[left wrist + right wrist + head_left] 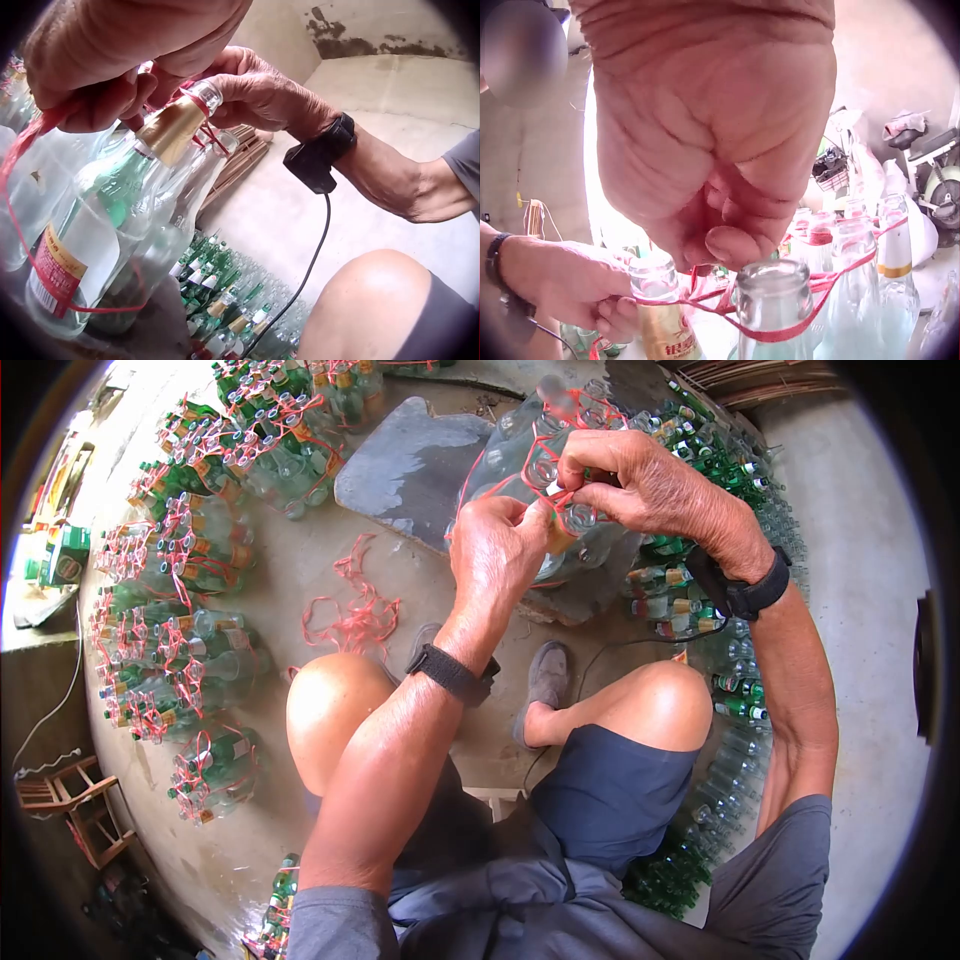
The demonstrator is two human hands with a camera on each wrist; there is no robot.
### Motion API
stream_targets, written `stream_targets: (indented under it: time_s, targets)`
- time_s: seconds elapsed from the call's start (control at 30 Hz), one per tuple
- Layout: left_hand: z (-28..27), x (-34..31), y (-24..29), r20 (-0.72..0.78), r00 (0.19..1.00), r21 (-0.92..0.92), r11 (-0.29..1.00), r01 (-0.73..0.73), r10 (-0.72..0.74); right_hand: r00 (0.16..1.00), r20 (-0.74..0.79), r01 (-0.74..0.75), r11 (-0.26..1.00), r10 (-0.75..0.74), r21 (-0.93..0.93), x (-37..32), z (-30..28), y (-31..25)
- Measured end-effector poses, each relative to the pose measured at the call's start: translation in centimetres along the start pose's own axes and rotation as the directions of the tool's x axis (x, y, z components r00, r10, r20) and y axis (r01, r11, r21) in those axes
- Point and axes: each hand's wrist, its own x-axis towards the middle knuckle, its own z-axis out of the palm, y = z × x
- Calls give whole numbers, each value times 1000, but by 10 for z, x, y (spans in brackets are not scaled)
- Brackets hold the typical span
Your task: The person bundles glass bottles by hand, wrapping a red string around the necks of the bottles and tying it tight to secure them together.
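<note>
My left hand (497, 545) pinches a red plastic string (34, 139) at the near side of a bundle of clear glass bottles (505, 450). Across from it, my right hand (650, 480) bends its fingers and thumb over the bottle mouths, pinching red string between the necks. In the right wrist view the string loops around several necks, among them a clear bottle neck (772, 300) and a gold-foiled neck (667, 326). A red-labelled bottle (56, 277) stands at the bundle's edge, with string hanging slack across its lower part.
The bundle stands on a dark grey slab (410, 465). Loose red string (355, 610) lies on the floor near my knee. String-tied bottle bundles (205, 630) line the left; loose green and clear bottles (740, 770) crowd the right. A small wooden stool (85, 805) is far left.
</note>
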Motion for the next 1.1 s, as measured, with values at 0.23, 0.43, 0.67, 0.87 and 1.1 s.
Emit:
stream_targets:
  time_s: [0.23, 0.43, 0.67, 0.87, 1.1]
  targets:
    - [3, -1, -1, -9, 999, -9, 999, -36, 35, 996, -74, -44, 993, 53, 108, -5, 8, -3]
    - [5, -1, -1, -23, 996, 15, 996, -91, 91, 980, -120, 133, 972, -158, -192, -5, 8, -1]
    - [3, -1, 1, -5, 994, -20, 993, -113, 113, 985, -97, 68, 832, -145, -551, -6, 7, -7]
    - [4, -2, 1, -6, 988, -28, 988, -152, 152, 974, -221, -28, 947, -46, -321, -13, 4, -4]
    - [3, -5, 7, -2, 990, -19, 989, -144, 144, 949, -242, -171, 976, 201, 137, -19, 11, -1]
